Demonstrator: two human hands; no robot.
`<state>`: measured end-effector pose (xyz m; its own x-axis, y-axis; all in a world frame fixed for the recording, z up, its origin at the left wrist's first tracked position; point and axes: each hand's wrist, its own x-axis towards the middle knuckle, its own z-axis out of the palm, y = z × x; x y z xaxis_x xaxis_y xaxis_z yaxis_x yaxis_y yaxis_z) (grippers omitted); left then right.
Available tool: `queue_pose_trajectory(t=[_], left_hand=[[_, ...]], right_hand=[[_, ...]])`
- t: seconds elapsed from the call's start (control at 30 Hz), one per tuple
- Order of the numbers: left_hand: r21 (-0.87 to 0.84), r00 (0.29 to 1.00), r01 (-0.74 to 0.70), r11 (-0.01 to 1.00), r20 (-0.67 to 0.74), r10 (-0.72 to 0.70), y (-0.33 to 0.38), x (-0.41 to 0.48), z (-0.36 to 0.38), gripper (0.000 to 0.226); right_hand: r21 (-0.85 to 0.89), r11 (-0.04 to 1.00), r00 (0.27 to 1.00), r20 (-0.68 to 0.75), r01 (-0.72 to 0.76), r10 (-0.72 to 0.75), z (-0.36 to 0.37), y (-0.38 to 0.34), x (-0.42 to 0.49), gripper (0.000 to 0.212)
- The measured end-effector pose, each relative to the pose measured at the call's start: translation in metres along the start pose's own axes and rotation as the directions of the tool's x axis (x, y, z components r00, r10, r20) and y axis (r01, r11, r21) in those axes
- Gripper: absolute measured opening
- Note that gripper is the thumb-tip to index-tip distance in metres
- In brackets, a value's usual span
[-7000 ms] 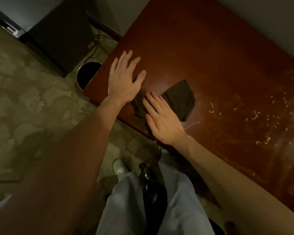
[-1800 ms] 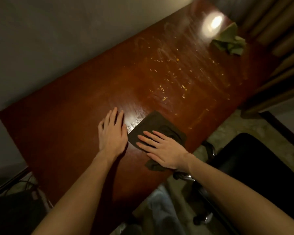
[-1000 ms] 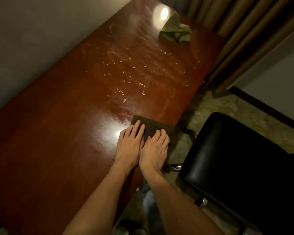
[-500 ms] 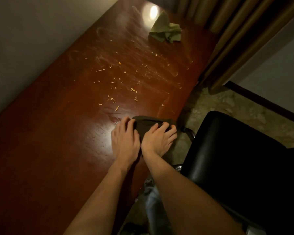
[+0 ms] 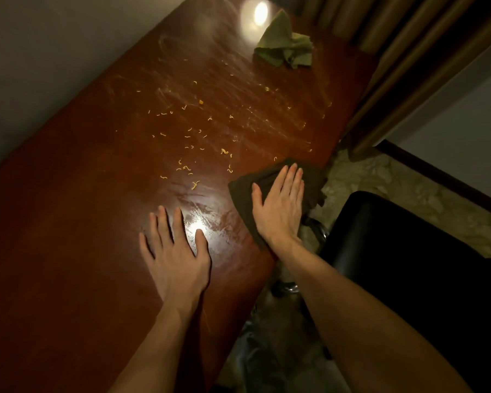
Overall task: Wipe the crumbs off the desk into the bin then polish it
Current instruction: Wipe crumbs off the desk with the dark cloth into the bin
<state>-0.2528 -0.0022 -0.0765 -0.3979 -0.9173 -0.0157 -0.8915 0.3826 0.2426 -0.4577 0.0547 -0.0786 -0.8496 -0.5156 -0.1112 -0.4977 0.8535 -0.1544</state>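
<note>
Long red-brown wooden desk (image 5: pixel 68 251); black padded chair (image 5: pixel 408 265) beside its right edge. Left hand (image 5: pixel 176 259) flat on bare wood, fingers spread. Right hand (image 5: pixel 281 205), fingers straight, pressing dark flat cloth (image 5: pixel 240 194) at right edge. Crumpled green cloth (image 5: pixel 284 49) near far corner. Small yellow crumbs (image 5: pixel 187 137) scattered mid-surface.

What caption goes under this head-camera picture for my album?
The right hand presses a dark cloth on the desk near scattered crumbs; the left hand rests flat beside it.

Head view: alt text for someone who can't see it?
The right hand presses a dark cloth flat at the desk edge, near scattered crumbs; the left hand lies flat beside it. A crumpled green cloth sits beyond.
</note>
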Motion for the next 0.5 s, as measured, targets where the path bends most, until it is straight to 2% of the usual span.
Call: queue_pose_trajectory(t=[0.13,0.37,0.5], left_hand=[[-0.018,1.0,-0.002,1.0,0.004,0.002,-0.001,-0.002,-0.005,0.069],[-0.003,0.999,-0.035,0.999,-0.004,0.035,0.006,0.004,-0.005,0.068],[0.008,1.0,-0.021,1.0,0.0,0.021,0.001,0.005,-0.006,0.068]], right_hand=[[-0.049,0.991,0.992,0.024,0.123,-0.122,0.004,0.014,-0.046,0.089],[-0.13,0.984,0.992,0.056,0.123,-0.117,-0.009,0.003,0.022,0.093],[-0.084,0.973,0.976,0.046,0.214,-0.211,-0.003,0.001,-0.006,0.089]])
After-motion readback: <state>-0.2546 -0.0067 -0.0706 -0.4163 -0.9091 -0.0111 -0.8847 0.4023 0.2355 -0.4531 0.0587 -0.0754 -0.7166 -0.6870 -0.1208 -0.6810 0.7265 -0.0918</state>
